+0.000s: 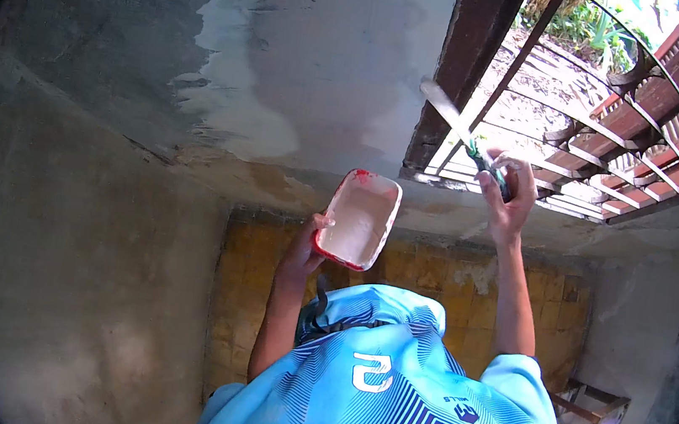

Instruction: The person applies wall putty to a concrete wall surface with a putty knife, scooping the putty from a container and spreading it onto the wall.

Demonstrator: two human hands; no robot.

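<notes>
A red-and-white rectangular tub (362, 219) is gripped by the left hand (310, 241); a green-handled putty knife (455, 124) is gripped by the right hand (513, 189) near the barred window (587, 125).

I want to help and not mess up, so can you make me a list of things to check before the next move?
1. Left hand has the tray: ok, it grips the side.
2. Right hand has the bladed tool: ok, the fingers are around the handle.
3. Blade clear of the dark window frame: cannot tell; they overlap in this view.
4. Enough pale stuff in the tray: cannot tell; it coats the inside, but its depth doesn't show.
5. Pale coat all over the wall: not ok; it stops at a ragged edge beside darker grey wall.
</notes>
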